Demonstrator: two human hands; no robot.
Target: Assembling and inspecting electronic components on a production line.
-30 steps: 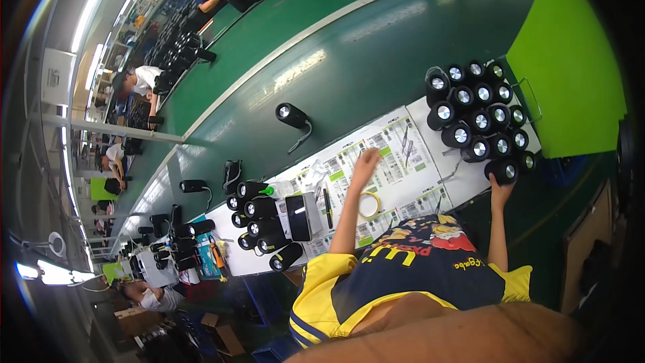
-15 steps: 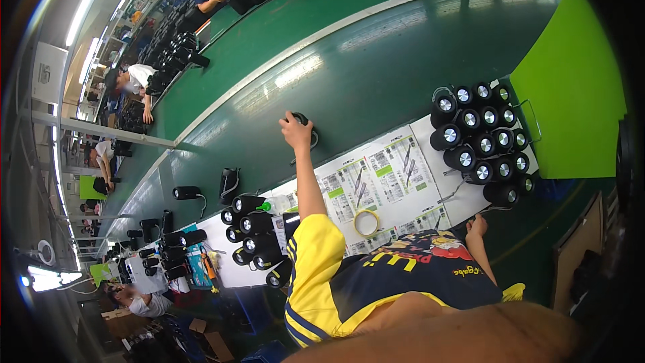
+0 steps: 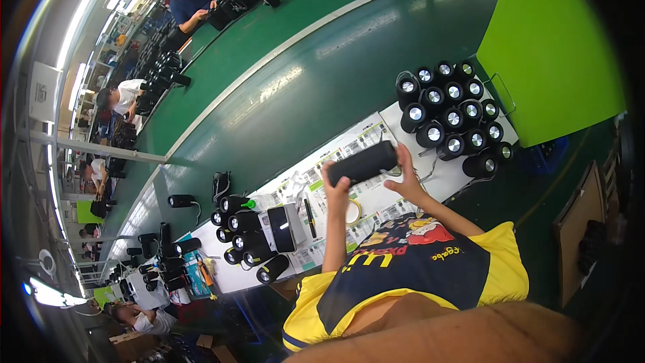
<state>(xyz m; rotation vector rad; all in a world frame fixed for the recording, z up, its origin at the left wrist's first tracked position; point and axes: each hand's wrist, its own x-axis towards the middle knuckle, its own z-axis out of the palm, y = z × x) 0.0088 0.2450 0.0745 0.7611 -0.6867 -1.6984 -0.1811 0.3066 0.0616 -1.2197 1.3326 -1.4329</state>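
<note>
A black cylindrical speaker (image 3: 364, 163) is held level above the printed sheets, with a light cord or strap at its right end. Around its left end is my left hand (image 3: 336, 187), thumb on the near side. My right hand (image 3: 407, 178) grips the other end, fingers on the end face and thumb below. Under and in front of them lie the printed sheets (image 3: 316, 176), a roll of tape (image 3: 353, 212), a black pen-like tool (image 3: 310, 218) and a white box with a dark panel (image 3: 284, 227).
Rows of upright black speakers (image 3: 453, 118) stand to the right, near a green panel (image 3: 537, 60). More speakers (image 3: 247, 238) crowd the left. Two others rest on the green conveyor (image 3: 269, 128). Beyond it, a person in dark blue (image 3: 196, 0) handles similar speakers.
My left hand has come back from the conveyor with the speaker, now over the sheets. My right hand has risen from the table edge and taken its right end. The view has shifted.
</note>
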